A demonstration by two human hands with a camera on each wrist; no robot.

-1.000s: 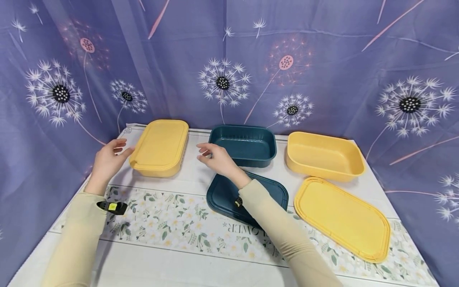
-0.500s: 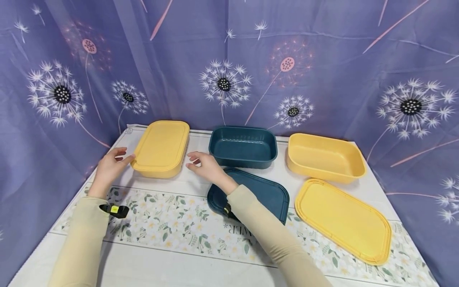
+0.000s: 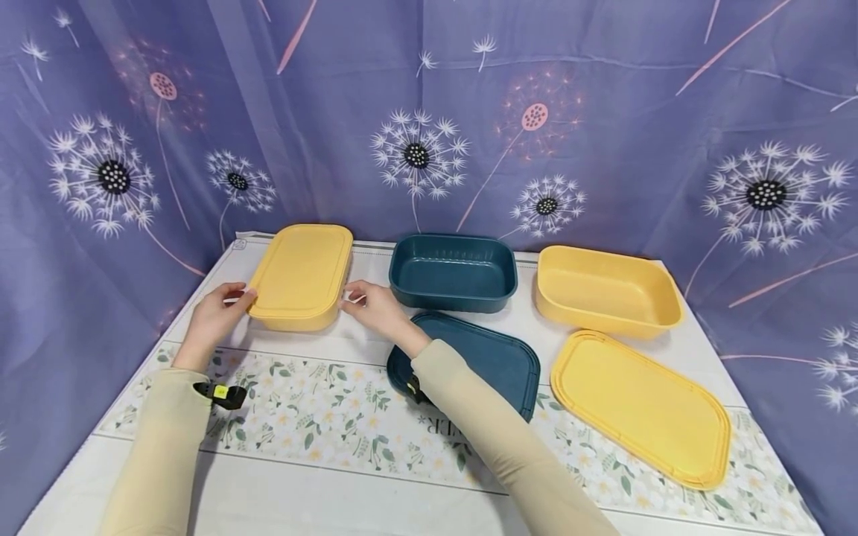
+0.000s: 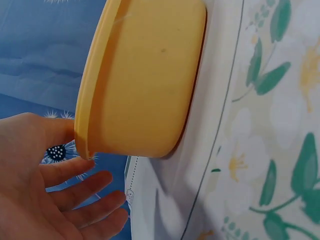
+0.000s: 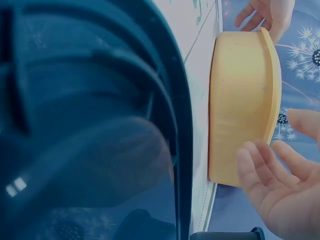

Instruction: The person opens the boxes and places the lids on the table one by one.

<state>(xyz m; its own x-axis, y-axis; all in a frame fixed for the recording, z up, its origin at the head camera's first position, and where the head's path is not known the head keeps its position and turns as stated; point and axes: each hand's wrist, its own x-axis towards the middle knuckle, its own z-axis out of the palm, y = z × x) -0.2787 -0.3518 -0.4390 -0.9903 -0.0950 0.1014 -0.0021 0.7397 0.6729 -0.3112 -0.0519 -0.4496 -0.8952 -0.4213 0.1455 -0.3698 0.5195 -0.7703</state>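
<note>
A yellow lunch box [image 3: 302, 275] with its lid [image 3: 304, 260] on stands at the back left of the table. My left hand [image 3: 217, 316] is at its near left corner. In the left wrist view, the thumb and index finger [image 4: 75, 167] of that hand pinch the lid's rim, and the other fingers stay loose. My right hand [image 3: 378, 309] is beside the box's right side, fingertips right at the wall and slightly bent. From the right wrist view, that hand [image 5: 290, 195] has thumb and fingers apart with nothing between them.
A dark teal box [image 3: 456, 275] without a lid stands at the back middle, its lid [image 3: 496, 357] lying in front under my right forearm. Farther right are a yellow box [image 3: 606, 290] without a lid and a loose yellow lid [image 3: 643, 409]. A patterned curtain [image 3: 469, 97] hangs behind.
My right hand has moved left and down from near the teal box to the yellow box's right side. My left hand has moved slightly right, onto the lid's corner.
</note>
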